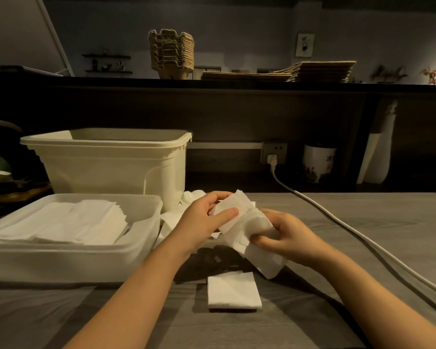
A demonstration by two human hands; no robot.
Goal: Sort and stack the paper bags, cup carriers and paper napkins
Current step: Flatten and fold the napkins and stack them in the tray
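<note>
On the grey wood-grain table (337, 222), the tall cream plastic bin (106, 167) stands behind the shallow clear plastic tub (68, 260), where white paper napkins (68, 222) already lie stacked. Just right of the tub I hold a fanned bundle of white napkins (239, 222) above the table: my left hand (202, 220) pinches its upper end, my right hand (287, 238) grips the lower. The sheets sit skewed, so a slack pinch could, I think, shed some onto the small folded white napkin pad (233, 290) below.
</note>
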